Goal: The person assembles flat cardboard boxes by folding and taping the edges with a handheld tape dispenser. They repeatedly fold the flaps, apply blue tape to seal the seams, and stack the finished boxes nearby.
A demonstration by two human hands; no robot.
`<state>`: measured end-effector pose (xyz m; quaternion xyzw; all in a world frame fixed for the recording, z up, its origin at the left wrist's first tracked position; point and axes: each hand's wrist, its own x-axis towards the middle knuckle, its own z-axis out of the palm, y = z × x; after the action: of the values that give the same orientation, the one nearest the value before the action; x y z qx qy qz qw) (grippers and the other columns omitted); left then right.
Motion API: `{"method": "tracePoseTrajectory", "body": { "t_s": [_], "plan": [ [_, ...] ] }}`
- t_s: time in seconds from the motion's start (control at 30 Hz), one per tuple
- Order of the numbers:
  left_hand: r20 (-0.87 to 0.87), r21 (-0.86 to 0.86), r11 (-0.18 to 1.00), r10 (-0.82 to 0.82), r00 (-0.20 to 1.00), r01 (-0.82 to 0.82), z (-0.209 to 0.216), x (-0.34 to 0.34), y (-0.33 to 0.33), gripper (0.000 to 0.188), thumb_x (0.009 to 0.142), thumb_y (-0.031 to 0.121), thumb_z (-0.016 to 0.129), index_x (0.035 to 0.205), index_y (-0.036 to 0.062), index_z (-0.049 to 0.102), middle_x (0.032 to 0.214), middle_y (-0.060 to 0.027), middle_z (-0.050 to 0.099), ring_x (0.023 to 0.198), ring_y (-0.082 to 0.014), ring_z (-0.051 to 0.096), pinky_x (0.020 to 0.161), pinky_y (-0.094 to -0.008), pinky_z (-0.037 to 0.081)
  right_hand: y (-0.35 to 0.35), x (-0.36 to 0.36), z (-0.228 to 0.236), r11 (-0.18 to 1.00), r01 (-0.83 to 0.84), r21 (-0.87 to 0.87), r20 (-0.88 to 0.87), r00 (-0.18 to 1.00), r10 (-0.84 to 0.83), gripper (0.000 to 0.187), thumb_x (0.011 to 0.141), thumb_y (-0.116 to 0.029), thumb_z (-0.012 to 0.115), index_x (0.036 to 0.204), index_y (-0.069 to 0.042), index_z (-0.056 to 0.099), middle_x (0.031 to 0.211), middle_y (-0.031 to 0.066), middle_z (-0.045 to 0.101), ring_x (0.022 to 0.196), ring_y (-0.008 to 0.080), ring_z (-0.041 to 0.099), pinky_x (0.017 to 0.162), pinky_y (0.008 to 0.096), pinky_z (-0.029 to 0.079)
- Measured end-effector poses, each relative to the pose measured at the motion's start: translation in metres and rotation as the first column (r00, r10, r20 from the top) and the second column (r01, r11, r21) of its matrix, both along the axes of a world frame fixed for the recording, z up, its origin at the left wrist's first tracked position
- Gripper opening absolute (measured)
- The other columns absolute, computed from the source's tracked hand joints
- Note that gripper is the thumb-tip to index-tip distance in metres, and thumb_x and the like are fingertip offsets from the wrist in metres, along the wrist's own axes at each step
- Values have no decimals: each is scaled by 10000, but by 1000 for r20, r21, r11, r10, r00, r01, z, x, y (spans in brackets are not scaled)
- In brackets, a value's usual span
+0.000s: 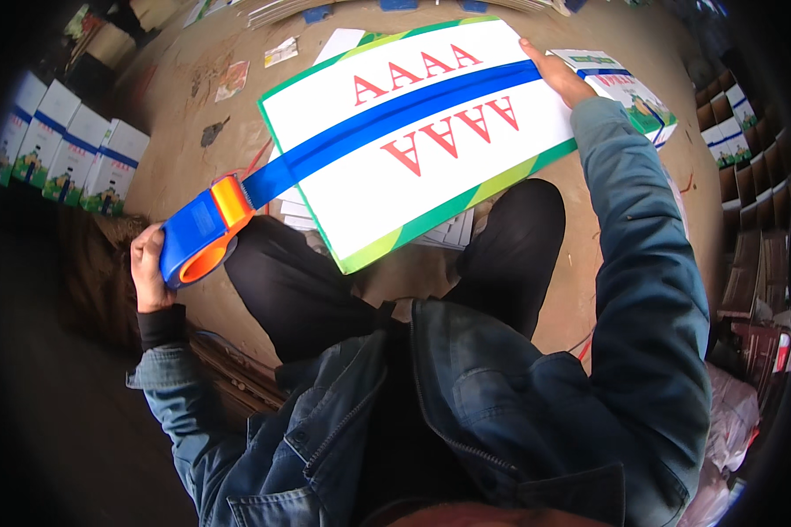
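A white cardboard box (431, 198) with green edges and red printing lies at a slant over my knees. My left hand (152, 263) is wrapped round a blue and orange tape dispenser (193, 235) off the box's left end. From it a strip of blue tape (351, 139) stretches taut and runs along the middle of the box's upper face. At the right end, my right hand (561, 77) grips the box near the tape, fingers at its far edge; part of that hand is hidden by the sleeve.
Several taped boxes (75, 149) stand upright at the left. Another box (626, 92) sits just beyond the right hand. Rows of open cartons (751, 180) fill the far right, with plastic bags (731, 413) nearer. Flat white pieces (448, 231) lie beneath the box; paper scraps (231, 81) litter the floor.
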<state>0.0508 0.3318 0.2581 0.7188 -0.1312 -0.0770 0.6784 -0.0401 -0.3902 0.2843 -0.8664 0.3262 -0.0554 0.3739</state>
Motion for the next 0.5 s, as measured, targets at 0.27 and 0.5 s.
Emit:
{"method": "tracePoseTrajectory", "body": {
  "t_s": [0.27, 0.5],
  "plan": [
    [-41, 142, 989, 58, 997, -52, -10, 2, 7, 288, 947, 258, 717, 991, -27, 717, 909, -30, 684, 788, -110, 606, 789, -281, 500, -8, 5, -2, 1000, 14, 22, 4, 1000, -14, 895, 964, -725, 487, 1429, 35, 573, 1466, 240, 564, 1369, 367, 517, 1149, 401, 356],
    [127, 653, 749, -254, 959, 112, 48, -33, -102, 316, 974, 211, 632, 988, -98, 697, 785, -38, 679, 713, -104, 581, 666, -273, 475, -22, 10, -14, 1000, 0, 8, 68, 998, -1, 974, 938, -771, 487, 1347, 104, 609, 1382, 271, 612, 1280, 351, 587, 1100, 388, 407]
  ]
}}
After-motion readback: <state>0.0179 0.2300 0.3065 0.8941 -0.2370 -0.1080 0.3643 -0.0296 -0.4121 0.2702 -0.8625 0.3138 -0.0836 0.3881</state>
